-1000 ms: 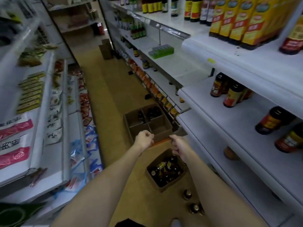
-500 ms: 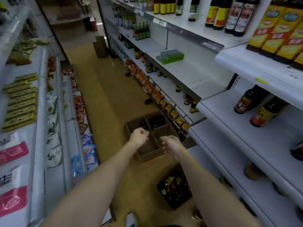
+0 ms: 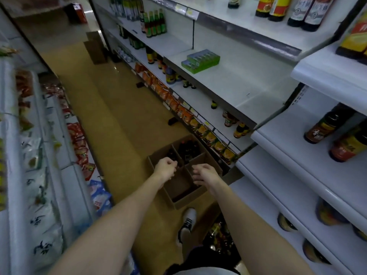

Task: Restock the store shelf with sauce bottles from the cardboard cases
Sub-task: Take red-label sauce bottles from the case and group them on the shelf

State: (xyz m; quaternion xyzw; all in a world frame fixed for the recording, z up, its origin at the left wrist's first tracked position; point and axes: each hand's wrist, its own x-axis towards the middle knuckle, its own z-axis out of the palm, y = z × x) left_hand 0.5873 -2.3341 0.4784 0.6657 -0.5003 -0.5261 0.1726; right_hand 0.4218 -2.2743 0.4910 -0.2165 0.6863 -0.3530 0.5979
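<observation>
An open cardboard case (image 3: 195,199) with dividers stands on the aisle floor; dark sauce bottles (image 3: 188,148) fill its far compartments, and the near ones look empty. My left hand (image 3: 165,167) and my right hand (image 3: 204,173) hover over this case with loosely curled fingers, holding nothing. A second case of bottles (image 3: 218,237) sits by my foot, partly hidden by my right arm. On the right, the white store shelf (image 3: 282,147) carries a few dark sauce bottles (image 3: 327,124).
My white shoe (image 3: 187,223) is planted beside the nearer case. White shelving with packaged goods (image 3: 39,175) lines the left of the aisle. Snack packets (image 3: 184,114) hang along the lower right shelf. Another cardboard box (image 3: 95,47) stands far down the tan floor.
The view has advanced along the aisle. Both hands have moved from above the near case of bottles to above the divided case. The fingers have loosened slightly.
</observation>
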